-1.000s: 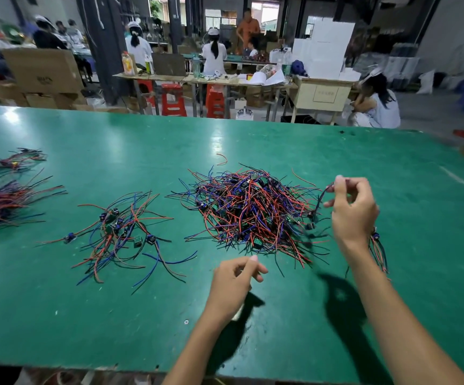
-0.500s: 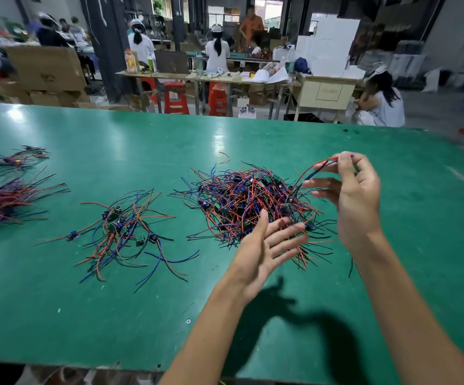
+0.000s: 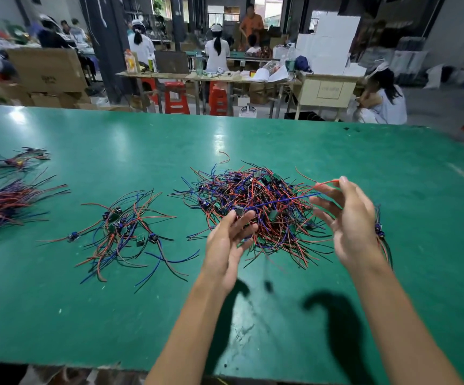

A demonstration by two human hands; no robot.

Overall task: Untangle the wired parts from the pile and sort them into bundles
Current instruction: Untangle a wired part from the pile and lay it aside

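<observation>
Fingers (image 3: pixel 240 220) of the left hand (image 3: pixel 225 245) are spread and nearly straight at the near edge of the main pile (image 3: pixel 256 212), touching wires and a small part there but closing on nothing that I can see; likely they steady the tangle. Largest is the green desk (image 3: pixel 142 315), carrying that pile at its middle, a looser sorted group (image 3: pixel 125 232) to its left, and tidier bundles (image 3: pixel 5 204) at the far left, presumably kept apart so finished work stays separate. Right hand (image 3: pixel 350 226) is raised beside the pile, thumb and forefinger pinching a red wire (image 3: pixel 326 183), with a blue wire (image 3: pixel 294 198) stretched taut towards the heap and further wired parts (image 3: pixel 379 232) hanging behind its palm.
</observation>
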